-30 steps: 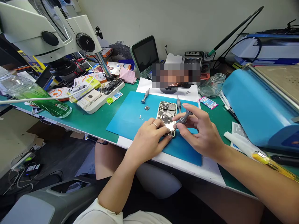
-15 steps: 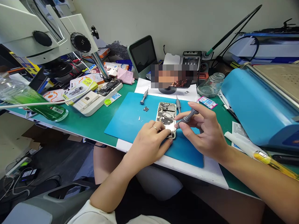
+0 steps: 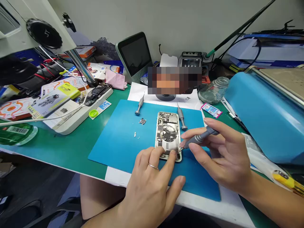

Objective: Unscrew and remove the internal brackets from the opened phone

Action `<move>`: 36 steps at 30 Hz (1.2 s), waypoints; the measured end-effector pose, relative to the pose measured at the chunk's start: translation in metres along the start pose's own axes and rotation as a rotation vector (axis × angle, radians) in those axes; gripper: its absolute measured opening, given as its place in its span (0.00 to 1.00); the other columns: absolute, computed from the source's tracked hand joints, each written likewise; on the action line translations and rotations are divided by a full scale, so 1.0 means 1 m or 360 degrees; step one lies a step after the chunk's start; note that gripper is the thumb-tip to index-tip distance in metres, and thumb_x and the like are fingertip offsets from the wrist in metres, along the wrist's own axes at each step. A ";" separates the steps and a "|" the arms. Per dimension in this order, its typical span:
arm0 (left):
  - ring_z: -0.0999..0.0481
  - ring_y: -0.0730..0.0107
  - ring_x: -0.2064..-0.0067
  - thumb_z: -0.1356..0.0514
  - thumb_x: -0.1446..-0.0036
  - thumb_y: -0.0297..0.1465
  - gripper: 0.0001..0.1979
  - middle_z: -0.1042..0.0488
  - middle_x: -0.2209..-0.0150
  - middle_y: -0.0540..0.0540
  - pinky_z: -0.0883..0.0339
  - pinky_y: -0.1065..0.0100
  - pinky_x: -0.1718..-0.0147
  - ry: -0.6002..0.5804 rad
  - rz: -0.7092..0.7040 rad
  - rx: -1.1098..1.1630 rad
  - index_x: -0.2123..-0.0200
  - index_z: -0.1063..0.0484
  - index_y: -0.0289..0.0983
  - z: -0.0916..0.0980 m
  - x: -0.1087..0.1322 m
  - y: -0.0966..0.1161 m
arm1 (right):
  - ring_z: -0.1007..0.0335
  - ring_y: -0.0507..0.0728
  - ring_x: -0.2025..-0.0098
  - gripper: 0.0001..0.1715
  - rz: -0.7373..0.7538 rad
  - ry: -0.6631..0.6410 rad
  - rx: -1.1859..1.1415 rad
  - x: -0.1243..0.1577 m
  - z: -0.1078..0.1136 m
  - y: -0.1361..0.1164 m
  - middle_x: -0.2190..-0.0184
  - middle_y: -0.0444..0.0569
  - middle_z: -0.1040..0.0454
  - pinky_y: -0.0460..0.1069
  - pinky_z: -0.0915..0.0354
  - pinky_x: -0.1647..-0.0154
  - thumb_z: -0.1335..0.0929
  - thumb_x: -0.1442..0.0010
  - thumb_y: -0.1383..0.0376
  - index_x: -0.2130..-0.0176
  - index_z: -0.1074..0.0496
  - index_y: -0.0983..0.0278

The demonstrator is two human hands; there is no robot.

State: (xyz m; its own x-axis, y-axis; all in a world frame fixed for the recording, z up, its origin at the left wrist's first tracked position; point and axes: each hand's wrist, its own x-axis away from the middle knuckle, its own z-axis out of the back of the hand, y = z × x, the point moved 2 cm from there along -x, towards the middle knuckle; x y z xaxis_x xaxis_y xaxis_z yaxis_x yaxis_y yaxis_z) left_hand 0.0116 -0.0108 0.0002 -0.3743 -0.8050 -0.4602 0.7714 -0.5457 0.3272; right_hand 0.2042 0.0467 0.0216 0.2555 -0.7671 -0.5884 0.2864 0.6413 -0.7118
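An opened phone (image 3: 168,130) with bare internals lies on a blue mat (image 3: 118,136). My left hand (image 3: 153,183), a ring on one finger, rests on the phone's near end with fingertips pressing it down. My right hand (image 3: 220,155) pinches a grey screwdriver (image 3: 199,138) whose tip touches the phone's lower right edge. Two more grey screwdrivers lie on the mat, one (image 3: 181,118) right beside the phone and one (image 3: 139,105) farther left. A small loose part (image 3: 142,121) and tiny screws (image 3: 135,134) lie left of the phone.
A microscope (image 3: 35,28) hangs over the left side above packets and a white base (image 3: 78,114). A glass jar (image 3: 213,90), small screen (image 3: 134,55) and soldering station (image 3: 190,58) stand at the back. A large blue machine (image 3: 263,110) fills the right; a green bottle (image 3: 16,133) lies far left.
The view has moved closer and lower over the phone. My right hand shifted the screwdriver tip down to the phone's lower right edge; my left hand stays on the near end.
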 end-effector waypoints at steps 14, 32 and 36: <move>0.36 0.61 0.64 0.41 0.31 0.37 0.20 0.32 0.65 0.45 0.44 0.58 0.65 0.0013 0.0059 0.0075 0.41 0.24 0.37 -0.003 -0.002 -0.003 | 0.15 0.61 0.61 0.42 -0.0055 -0.0046 0.0101 -0.005 0.000 -0.008 0.54 0.50 0.18 0.54 0.15 0.68 0.30 0.33 0.73 0.29 0.41 0.41; 0.36 0.61 0.64 0.41 0.31 0.38 0.18 0.31 0.66 0.46 0.47 0.56 0.67 0.0004 0.0117 0.0135 0.44 0.23 0.37 -0.005 -0.003 -0.004 | 0.15 0.60 0.61 0.47 -0.0082 -0.0145 0.0071 -0.008 -0.019 -0.006 0.53 0.51 0.20 0.54 0.14 0.64 0.30 0.34 0.76 0.28 0.43 0.41; 0.36 0.61 0.65 0.42 0.30 0.38 0.17 0.30 0.66 0.46 0.48 0.56 0.67 -0.0019 0.0108 0.0143 0.45 0.23 0.37 -0.005 -0.003 -0.004 | 0.15 0.60 0.59 0.49 -0.0055 -0.0229 0.0107 -0.011 -0.018 -0.005 0.53 0.50 0.19 0.55 0.14 0.63 0.30 0.35 0.77 0.27 0.45 0.41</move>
State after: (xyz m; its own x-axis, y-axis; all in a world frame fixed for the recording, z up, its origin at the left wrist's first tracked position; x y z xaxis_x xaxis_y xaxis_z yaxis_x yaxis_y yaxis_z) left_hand 0.0124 -0.0054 -0.0043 -0.3291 -0.8434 -0.4247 0.7463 -0.5078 0.4303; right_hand 0.1834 0.0511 0.0248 0.3727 -0.7822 -0.4993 0.3573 0.6175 -0.7007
